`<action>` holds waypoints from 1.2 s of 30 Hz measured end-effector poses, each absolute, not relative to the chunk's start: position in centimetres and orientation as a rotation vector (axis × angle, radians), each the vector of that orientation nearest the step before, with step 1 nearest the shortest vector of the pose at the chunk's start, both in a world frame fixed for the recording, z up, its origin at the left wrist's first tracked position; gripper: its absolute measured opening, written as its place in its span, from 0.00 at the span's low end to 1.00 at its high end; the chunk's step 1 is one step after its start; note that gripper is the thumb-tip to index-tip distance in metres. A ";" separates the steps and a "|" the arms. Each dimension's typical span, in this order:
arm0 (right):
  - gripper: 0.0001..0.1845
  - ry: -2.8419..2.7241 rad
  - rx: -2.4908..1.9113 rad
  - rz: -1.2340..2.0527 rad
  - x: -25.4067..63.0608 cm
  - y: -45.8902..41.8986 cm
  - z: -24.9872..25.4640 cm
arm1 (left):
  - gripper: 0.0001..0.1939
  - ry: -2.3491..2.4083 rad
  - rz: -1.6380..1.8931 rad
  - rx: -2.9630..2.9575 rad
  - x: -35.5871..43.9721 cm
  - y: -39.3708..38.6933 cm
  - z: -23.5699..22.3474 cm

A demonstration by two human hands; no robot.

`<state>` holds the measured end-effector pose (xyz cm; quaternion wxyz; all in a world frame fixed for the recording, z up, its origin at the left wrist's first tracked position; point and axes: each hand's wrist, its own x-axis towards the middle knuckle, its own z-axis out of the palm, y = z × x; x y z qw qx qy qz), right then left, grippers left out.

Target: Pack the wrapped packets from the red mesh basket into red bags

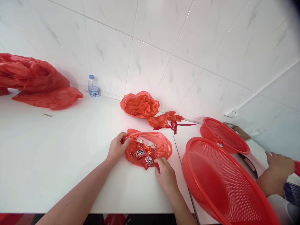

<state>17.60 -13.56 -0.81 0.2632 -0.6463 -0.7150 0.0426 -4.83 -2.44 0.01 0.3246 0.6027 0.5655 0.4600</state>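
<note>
A thin red plastic bag (164,140) lies spread on the white table, its mouth facing up. Inside it are several small snack packets, among them a pale pink-and-white one (145,142) and a red one with white lettering (140,153). My left hand (118,147) is closed in a pinch on the bag's left rim. At the lower right rim, the fingertips of my right hand (165,172) are closed at the corner of another red snack packet (148,162), which overlaps the rim; the thumb is partly hidden.
Crumpled red bags (140,105) and a dark red ribbon (174,126) lie by the wall. A water bottle (93,87) stands farther left, near a large red bag heap (35,75). Red baskets (194,168) occupy the right, with another person's hand (276,168) beyond.
</note>
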 end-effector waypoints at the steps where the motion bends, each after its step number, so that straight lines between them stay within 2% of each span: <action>1: 0.10 -1.897 -1.741 0.146 17.6 -13.5 -0.6 | 0.12 1.480 1.212 1.575 -4.9 -2.4 0.0; 4: 0.04 -1.674 -1.628 0.219 17.6 -13.6 0.5 | 0.11 1.447 1.241 1.539 -4.9 -2.4 -0.2; 8: 0.02 -1.526 -1.507 0.274 17.5 -14.2 1.8 | 0.12 1.406 1.269 1.489 -5.0 -2.5 -0.2; 15: 0.23 -1.203 -1.600 0.175 18.4 -14.4 0.2 | 0.14 1.334 1.288 1.456 -5.2 -2.7 0.2; 19: 0.31 -0.983 -1.668 0.393 19.7 -12.6 -0.8 | 0.15 1.396 1.304 1.500 -5.2 -3.3 1.0; 21: 0.30 -0.916 -1.670 0.484 20.2 -11.2 -0.5 | 0.14 1.450 1.295 1.537 -5.2 -3.5 1.7; 25: 0.19 -0.950 -1.544 0.610 20.2 -9.2 2.2 | 0.11 1.353 1.270 1.539 -5.1 -3.1 5.0; 28: 0.17 -0.960 -1.376 0.547 19.6 -9.2 5.9 | 0.10 1.238 1.365 1.541 -4.9 -2.7 9.4; 33: 0.15 -0.838 -1.134 0.216 19.1 -11.2 12.3 | 0.09 0.975 1.733 1.501 -4.1 -3.4 16.8; 36: 0.14 -0.890 -1.119 0.250 19.1 -12.0 14.0 | 0.09 0.919 1.750 1.493 -3.5 -3.9 19.0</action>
